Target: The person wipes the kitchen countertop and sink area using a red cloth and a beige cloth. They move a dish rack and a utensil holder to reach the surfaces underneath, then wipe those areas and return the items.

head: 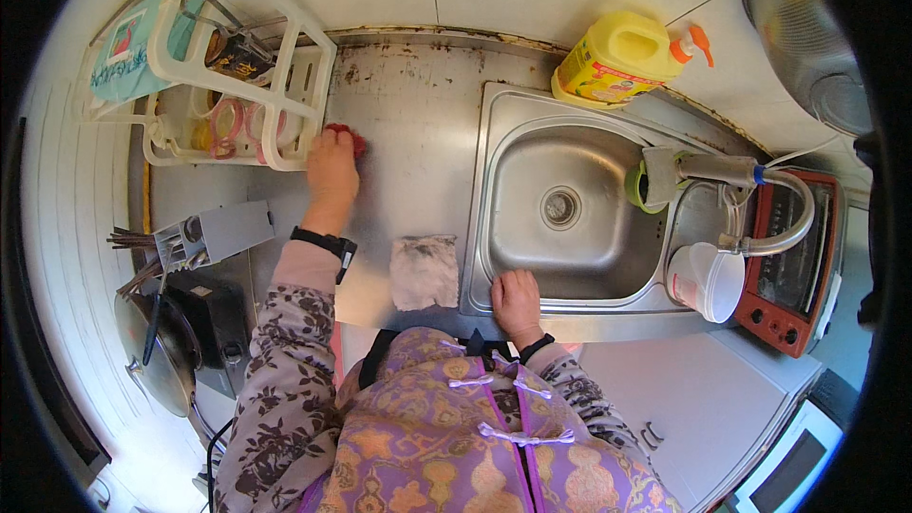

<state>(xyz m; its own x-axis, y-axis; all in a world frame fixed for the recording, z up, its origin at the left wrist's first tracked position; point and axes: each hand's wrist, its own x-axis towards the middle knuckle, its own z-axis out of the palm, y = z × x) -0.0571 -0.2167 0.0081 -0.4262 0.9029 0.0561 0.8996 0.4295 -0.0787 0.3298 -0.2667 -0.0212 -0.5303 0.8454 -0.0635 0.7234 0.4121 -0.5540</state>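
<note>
My left hand [333,174] is shut on a red scrubber or cloth [355,141], pressed to the steel countertop [410,157] close against the white plastic rack. Most of the red piece is hidden under my fingers. My right hand [518,305] rests on the front rim of the stainless steel sink [491,178], thumb apart, with nothing visible in it. Between my two arms a damp greyish-pink rag [425,272], stained dark along its top, lies flat by the counter's front edge. The sink basin shows bare steel around a drain strainer [561,207].
The white rack [306,110] holds pink-rimmed items and a jar. A yellow detergent jug [613,60] stands behind the sink. The faucet [719,171], a green cup [638,189], a white bucket [705,281] and a red toaster oven [784,263] crowd the right. A chopstick holder [221,231] stands left.
</note>
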